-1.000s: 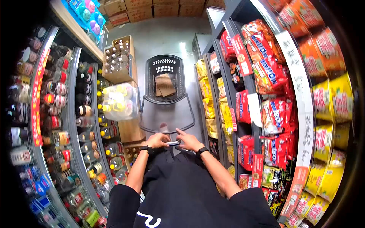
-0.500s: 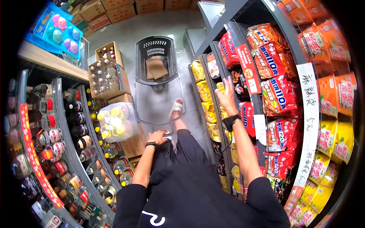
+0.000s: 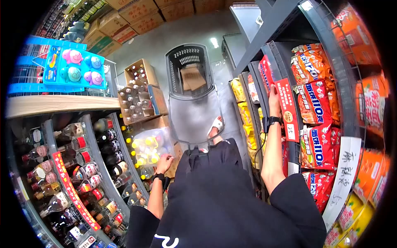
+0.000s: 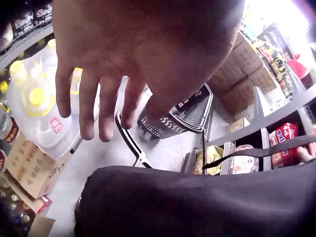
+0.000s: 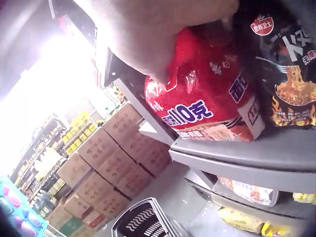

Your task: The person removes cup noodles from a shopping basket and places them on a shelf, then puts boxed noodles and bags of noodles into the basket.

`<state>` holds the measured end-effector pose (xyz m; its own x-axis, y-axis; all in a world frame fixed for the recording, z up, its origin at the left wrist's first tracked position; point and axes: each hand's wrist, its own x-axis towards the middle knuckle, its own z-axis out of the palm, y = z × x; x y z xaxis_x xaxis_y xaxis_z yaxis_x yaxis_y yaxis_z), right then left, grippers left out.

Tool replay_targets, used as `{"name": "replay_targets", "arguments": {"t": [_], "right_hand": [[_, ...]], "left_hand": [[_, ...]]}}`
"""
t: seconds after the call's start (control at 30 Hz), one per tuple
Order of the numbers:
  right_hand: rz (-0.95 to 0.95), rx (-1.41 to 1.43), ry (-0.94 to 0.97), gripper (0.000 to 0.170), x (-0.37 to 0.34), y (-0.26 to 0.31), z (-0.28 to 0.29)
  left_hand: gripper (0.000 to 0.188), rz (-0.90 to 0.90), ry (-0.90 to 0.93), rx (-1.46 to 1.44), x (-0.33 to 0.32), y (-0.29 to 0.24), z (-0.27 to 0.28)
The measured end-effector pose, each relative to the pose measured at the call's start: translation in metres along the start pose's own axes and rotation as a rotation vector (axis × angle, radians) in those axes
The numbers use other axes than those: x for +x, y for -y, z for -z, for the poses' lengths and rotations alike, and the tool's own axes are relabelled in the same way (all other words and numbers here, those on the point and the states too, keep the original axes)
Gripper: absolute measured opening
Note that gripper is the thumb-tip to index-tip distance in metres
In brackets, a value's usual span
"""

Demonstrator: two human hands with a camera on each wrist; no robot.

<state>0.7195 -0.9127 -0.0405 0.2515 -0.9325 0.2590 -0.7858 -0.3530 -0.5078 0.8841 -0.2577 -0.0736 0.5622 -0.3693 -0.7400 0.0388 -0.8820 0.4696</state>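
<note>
Shelf aisle, hand on red packet (image 5: 197,98)

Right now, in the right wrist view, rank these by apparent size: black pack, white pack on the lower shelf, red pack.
Largest: red pack
Next: black pack, cut off by the picture's edge
Smallest: white pack

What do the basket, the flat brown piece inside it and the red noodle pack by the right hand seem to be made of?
Basket: probably molded black plastic, given its slotted walls.
Flat brown piece: looks like matte cardboard, tan and papery.
Red noodle pack: thin, glossy printed plastic film, judging by its creases and bright highlights.
</note>
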Motion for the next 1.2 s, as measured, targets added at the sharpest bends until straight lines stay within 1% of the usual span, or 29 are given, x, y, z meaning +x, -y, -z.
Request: {"name": "replay_targets", "arguments": {"t": [0.07, 0.13, 0.17, 0.2, 0.23, 0.3, 0.37, 0.4, 0.47, 0.5, 0.53, 0.63, 0.67, 0.7, 0.73, 0.8, 0.83, 0.9, 0.97, 1.0, 1.03, 1.07, 1.1, 1.13, 1.17, 1.2], "right_hand": [[0.060, -0.087, -0.010, 0.044, 0.003, -0.003, -0.002], [-0.088, 0.045, 0.120, 0.050, -0.002, 0.019, 0.014], [-0.160, 0.110, 0.182, 0.053, -0.001, 0.027, 0.020], [-0.038, 0.077, 0.121, 0.044, -0.005, 0.017, 0.005], [0.122, -0.079, 0.017, 0.039, -0.012, 0.016, -0.005], [0.189, -0.051, -0.010, 0.045, -0.018, 0.020, -0.006], [0.237, 0.032, -0.093, 0.042, -0.021, 0.029, -0.005], [0.259, 0.074, -0.135, 0.041, -0.021, 0.038, -0.002], [0.145, 0.160, 0.001, 0.041, -0.020, 0.067, 0.015], [0.087, 0.200, 0.064, 0.041, -0.021, 0.074, 0.021], [0.064, 0.137, 0.011, 0.037, -0.024, 0.073, 0.016], [-0.067, -0.059, 0.009, 0.024, -0.020, 0.070, 0.015], [-0.102, -0.023, -0.020, 0.019, -0.019, 0.063, 0.007], [-0.104, -0.005, -0.034, 0.018, -0.016, 0.061, 0.005], [-0.106, 0.013, -0.052, 0.019, -0.014, 0.059, 0.004], [-0.162, 0.158, -0.080, 0.019, -0.014, 0.058, 0.002], [-0.149, 0.156, -0.087, 0.017, -0.017, 0.058, 0.000], [-0.145, 0.134, -0.068, 0.014, -0.021, 0.069, 0.000], [-0.063, 0.140, -0.119, 0.016, -0.033, 0.082, 0.002], [-0.089, 0.149, -0.141, 0.017, -0.038, 0.087, -0.001], [-0.119, 0.158, -0.155, 0.018, -0.047, 0.091, -0.005], [-0.118, 0.179, -0.153, 0.021, -0.054, 0.104, 0.002], [-0.120, 0.201, -0.113, 0.023, -0.061, 0.103, -0.002], [-0.182, 0.234, -0.076, 0.031, -0.071, 0.102, -0.004], [-0.247, 0.268, -0.059, 0.042, -0.073, 0.113, -0.003], [-0.257, 0.212, 0.004, 0.065, -0.071, 0.121, 0.005]], "left_hand": [[0.033, 0.033, -0.009, -0.104, -0.005, 0.005, 0.003], [0.029, 0.042, -0.020, -0.216, -0.003, 0.005, 0.004], [0.029, 0.046, 0.012, -0.270, -0.003, -0.004, 0.005], [0.029, 0.048, 0.042, -0.325, -0.001, -0.014, 0.008], [0.029, 0.051, 0.074, -0.380, 0.001, -0.022, 0.011], [0.029, 0.025, 0.097, -0.282, 0.012, -0.038, 0.019], [0.029, -0.002, 0.082, -0.218, 0.022, -0.060, 0.030], [0.029, -0.018, 0.060, -0.199, 0.021, -0.081, 0.038], [0.030, -0.046, 0.051, -0.176, 0.020, -0.115, 0.055], [0.030, -0.052, 0.054, -0.176, 0.022, -0.118, 0.061], [0.030, -0.062, 0.054, -0.178, 0.025, -0.122, 0.067], [0.028, -0.124, 0.043, -0.190, 0.033, -0.123, 0.081], [0.028, -0.158, 0.041, -0.199, 0.035, -0.122, 0.088], [0.028, -0.197, 0.041, -0.207, 0.037, -0.127, 0.097], [0.028, -0.195, 0.065, -0.206, 0.038, -0.131, 0.107], [0.029, -0.173, 0.077, -0.264, 0.043, -0.135, 0.126], [0.029, -0.163, 0.083, -0.296, 0.047, -0.138, 0.134], [0.028, -0.226, 0.079, -0.320, 0.055, -0.142, 0.152], [0.027, -0.268, 0.052, -0.367, 0.068, -0.149, 0.168], [0.029, -0.305, 0.040, -0.404, 0.074, -0.153, 0.174], [0.029, -0.290, 0.019, -0.400, 0.079, -0.156, 0.180], [0.029, -0.349, 0.006, -0.362, 0.082, -0.162, 0.187], [0.029, -0.405, -0.003, -0.319, 0.083, -0.172, 0.194], [0.026, -0.422, 0.007, -0.350, 0.082, -0.183, 0.199], [0.026, -0.477, 0.033, -0.384, 0.089, -0.191, 0.205], [0.026, -0.478, 0.048, -0.380, 0.091, -0.193, 0.208]]}}
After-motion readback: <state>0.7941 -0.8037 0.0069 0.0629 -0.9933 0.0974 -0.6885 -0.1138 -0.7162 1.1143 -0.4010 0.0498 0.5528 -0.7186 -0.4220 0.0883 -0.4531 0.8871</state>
